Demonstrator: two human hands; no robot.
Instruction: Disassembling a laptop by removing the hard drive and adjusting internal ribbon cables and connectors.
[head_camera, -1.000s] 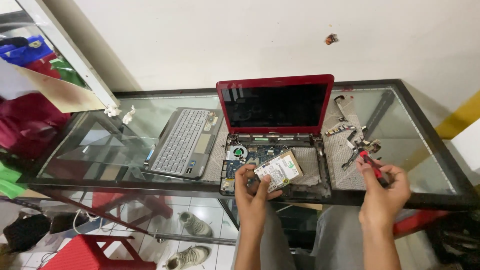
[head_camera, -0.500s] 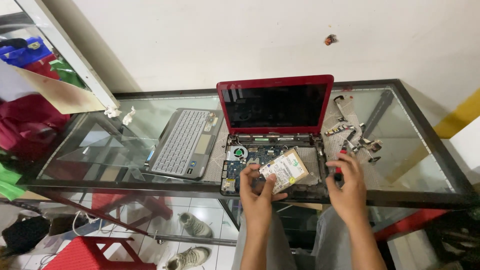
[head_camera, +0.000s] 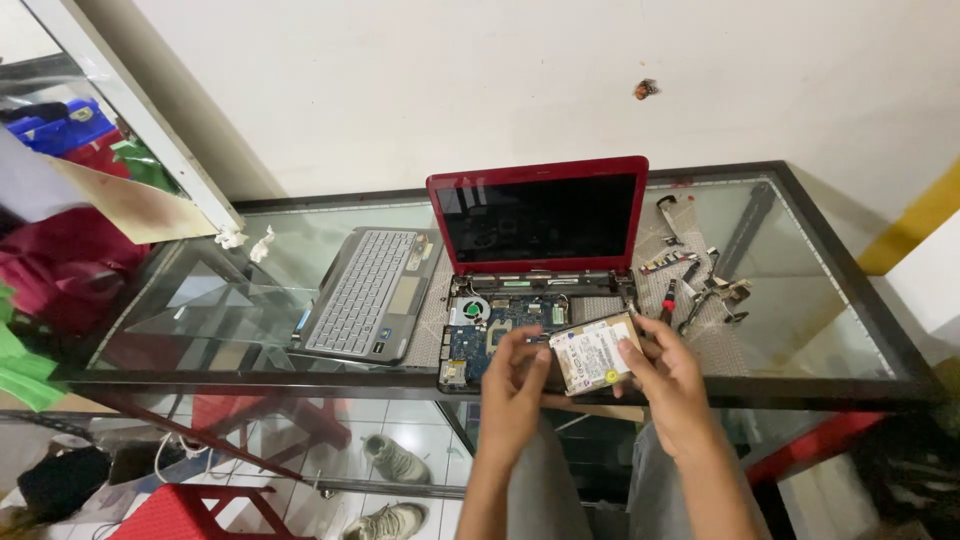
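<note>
A red laptop (head_camera: 540, 215) stands open on the glass table (head_camera: 820, 300), its base stripped so the circuit board and fan (head_camera: 468, 311) show. Over the front of that base I hold a flat hard drive (head_camera: 591, 353) with a white label, tilted. My left hand (head_camera: 512, 385) grips its left edge and my right hand (head_camera: 672, 372) grips its right edge. A red-handled screwdriver (head_camera: 668, 300) lies on the table just right of the laptop, beyond my right hand.
The removed grey keyboard panel (head_camera: 368, 292) lies left of the laptop. Small metal brackets and parts (head_camera: 712, 285) are scattered at the right. A wall rises close behind the table. Shoes (head_camera: 392, 458) and a red stool (head_camera: 190, 510) show below the glass.
My right hand put down the red-handled screwdriver at the right and came left onto the hard drive. Both hands now hold the drive; before, only the left did.
</note>
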